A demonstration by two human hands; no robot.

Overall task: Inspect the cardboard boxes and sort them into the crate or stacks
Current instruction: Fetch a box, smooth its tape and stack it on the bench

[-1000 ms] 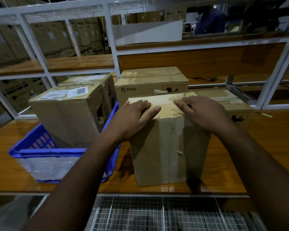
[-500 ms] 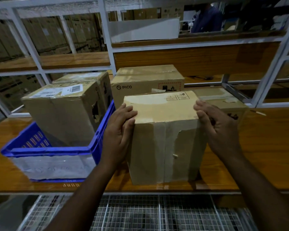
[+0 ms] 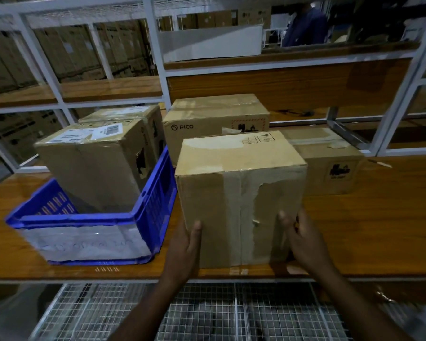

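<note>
Both hands low on the tall box [image 3: 239,193]: left hand [image 3: 182,249] and right hand [image 3: 303,242] fingers clamped on its bottom corners, box on worktop [image 3: 369,230]. Left of fingers, blue crate [image 3: 84,239] already holds two boxes; PICO box [image 3: 214,121] beyond fingers unsorted, this one undecided

I'm looking into a warehouse: white metal racking [image 3: 158,57] at 12 o'clock, stacked cartons [image 3: 67,52] at 10 o'clock, taped cardboard boxes [image 3: 217,119] on the wooden table [image 3: 379,217].
</note>
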